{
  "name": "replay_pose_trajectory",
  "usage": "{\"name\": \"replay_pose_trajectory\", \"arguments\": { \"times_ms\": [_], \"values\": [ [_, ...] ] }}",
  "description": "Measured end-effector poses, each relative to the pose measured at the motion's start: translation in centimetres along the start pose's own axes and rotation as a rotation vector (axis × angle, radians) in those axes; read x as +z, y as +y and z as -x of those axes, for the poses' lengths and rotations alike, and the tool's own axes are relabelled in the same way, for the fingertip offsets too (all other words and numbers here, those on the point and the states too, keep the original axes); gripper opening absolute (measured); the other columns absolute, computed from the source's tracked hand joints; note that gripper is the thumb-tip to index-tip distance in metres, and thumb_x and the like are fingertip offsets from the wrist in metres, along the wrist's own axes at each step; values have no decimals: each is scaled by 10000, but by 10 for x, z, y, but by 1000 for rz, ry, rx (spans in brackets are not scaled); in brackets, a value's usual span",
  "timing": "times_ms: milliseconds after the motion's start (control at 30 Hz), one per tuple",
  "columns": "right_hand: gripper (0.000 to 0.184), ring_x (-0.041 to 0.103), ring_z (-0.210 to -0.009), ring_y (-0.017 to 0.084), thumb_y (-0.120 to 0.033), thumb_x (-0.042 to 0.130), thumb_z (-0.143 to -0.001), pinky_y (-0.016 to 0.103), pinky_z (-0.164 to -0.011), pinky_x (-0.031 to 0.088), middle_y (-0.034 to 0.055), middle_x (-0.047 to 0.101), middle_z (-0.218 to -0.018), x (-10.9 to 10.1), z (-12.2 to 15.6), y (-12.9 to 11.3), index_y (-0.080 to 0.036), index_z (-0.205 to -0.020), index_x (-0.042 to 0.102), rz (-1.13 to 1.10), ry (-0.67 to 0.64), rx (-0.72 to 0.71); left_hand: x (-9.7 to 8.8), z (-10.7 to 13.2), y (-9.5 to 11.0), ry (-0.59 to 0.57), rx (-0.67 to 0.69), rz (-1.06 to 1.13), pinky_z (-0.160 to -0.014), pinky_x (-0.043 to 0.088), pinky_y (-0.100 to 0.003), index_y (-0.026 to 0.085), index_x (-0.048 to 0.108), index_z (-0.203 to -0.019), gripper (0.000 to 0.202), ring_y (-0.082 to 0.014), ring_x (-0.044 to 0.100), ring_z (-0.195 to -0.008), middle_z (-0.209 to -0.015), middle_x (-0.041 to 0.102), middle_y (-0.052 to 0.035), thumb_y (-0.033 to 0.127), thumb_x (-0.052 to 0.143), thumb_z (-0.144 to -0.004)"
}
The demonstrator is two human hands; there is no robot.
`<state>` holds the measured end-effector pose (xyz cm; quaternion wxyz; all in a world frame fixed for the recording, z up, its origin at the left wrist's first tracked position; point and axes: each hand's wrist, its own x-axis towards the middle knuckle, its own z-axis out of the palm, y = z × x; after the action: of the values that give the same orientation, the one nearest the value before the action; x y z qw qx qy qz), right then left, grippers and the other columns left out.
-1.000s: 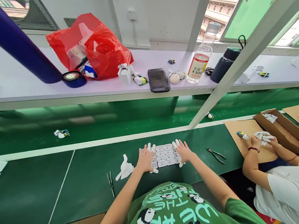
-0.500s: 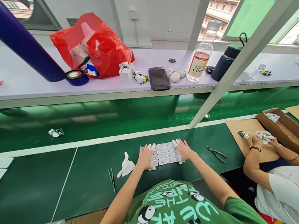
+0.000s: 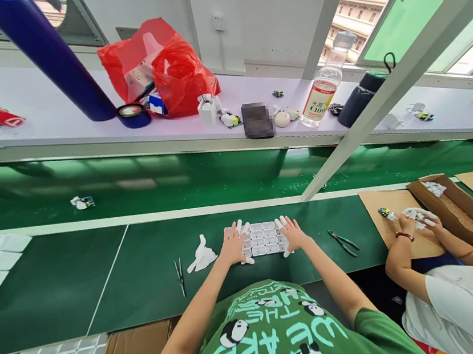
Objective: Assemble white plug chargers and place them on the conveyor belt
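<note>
A compact block of small white plastic cases (image 3: 264, 238), set in rows like a grid, lies on the dark green worktop. My left hand (image 3: 233, 247) grips its left end, thumb at the near edge and fingers over the far edge. On the right end my right hand (image 3: 294, 235) holds it the same way. White finger cots cover several of my fingertips. Left of my left hand lies a crumpled white glove (image 3: 202, 256), with metal tweezers (image 3: 180, 277) beyond it. Dark-handled pliers (image 3: 343, 243) rest to the right of my right hand.
Behind the worktop runs a green belt (image 3: 168, 186) carrying a small circuit board (image 3: 82, 203). A shelf above holds a red bag (image 3: 185, 74) and a bottle (image 3: 319, 95). A slanted post (image 3: 338, 159) crosses at right. A co-worker's hands (image 3: 418, 222) handle white parts beside cardboard boxes.
Both hands stay on the block of cases. My view has shifted slightly. The small circuit board on the belt has moved left relative to the shelf.
</note>
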<state>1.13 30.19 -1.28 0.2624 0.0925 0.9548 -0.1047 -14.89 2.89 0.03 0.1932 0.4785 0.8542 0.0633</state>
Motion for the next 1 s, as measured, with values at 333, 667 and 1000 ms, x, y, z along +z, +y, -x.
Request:
{"name": "replay_pose_trajectory", "arguments": {
  "times_ms": [333, 667, 1000],
  "values": [
    [699, 594, -1284, 293, -206, 391, -875, 415, -1068, 477, 213, 571, -1459, 43, 43, -17, -79, -1562, 369, -649, 481, 439, 25, 69, 4, -75, -498, 469, -808, 500, -342, 187, 657, -1007, 257, -280, 712, -994, -1032, 760, -124, 253, 419, -933],
    [198, 594, -721, 193, -169, 500, -850, 253, -665, 405, 17, 666, -761, 64, 57, -48, -197, -891, 693, -833, 439, 558, 28, 54, 20, -181, -460, 457, -737, 457, -264, 168, 626, -1019, 181, -244, 711, -989, -1108, 751, -132, 219, 473, -938],
    [200, 618, -738, 205, -204, 512, -891, 257, -663, 386, 30, 674, -795, 65, 54, -50, -182, -1022, 662, -813, 357, 586, 18, 56, 24, -220, -441, 404, -739, 461, -273, 166, 626, -1014, 175, -244, 714, -980, -1057, 755, -123, 266, 497, -952]
  ]
}}
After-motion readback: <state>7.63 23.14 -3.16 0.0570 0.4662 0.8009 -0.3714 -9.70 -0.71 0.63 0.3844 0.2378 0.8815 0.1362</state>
